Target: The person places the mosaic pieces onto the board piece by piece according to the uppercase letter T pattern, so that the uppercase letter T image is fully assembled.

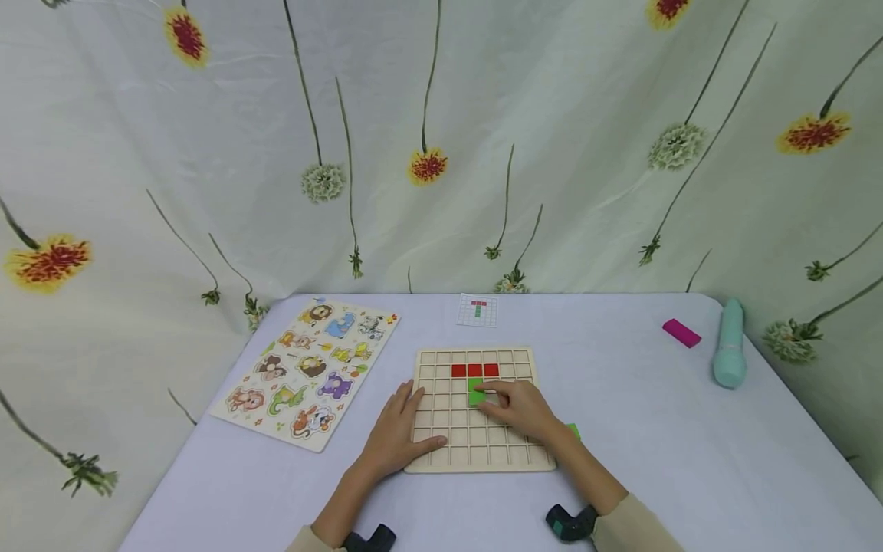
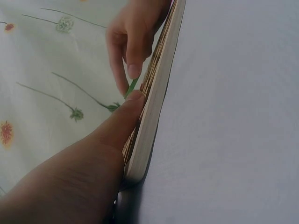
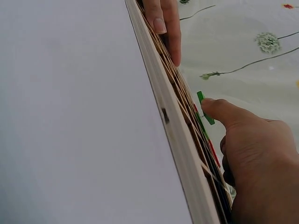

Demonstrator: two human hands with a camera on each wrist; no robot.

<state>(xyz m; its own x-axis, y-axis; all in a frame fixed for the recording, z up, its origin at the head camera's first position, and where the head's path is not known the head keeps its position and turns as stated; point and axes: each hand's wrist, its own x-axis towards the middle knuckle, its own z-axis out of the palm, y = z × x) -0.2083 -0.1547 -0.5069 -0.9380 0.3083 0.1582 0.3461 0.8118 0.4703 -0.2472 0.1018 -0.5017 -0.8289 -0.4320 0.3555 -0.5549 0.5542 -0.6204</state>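
A wooden grid board (image 1: 441,458) lies on the table with three red square tiles (image 1: 458,371) in a row near its far side. Just below the middle red one sits a green square tile (image 1: 474,382). My right hand (image 1: 522,408) pinches another green tile (image 3: 206,108) between thumb and fingers, tilted close over the board. My left hand (image 1: 396,433) rests on the board's left edge, fingers straight along the side and thumb across the near left corner. In the left wrist view, the held tile (image 2: 131,87) shows beyond the left thumb.
A pattern card (image 1: 477,311) with a red and green T lies behind the board. At left is an animal puzzle board (image 1: 310,368). More green (image 1: 574,431) shows beside the right forearm. A magenta block (image 1: 681,333) and a teal bottle-like object (image 1: 730,345) lie far right.
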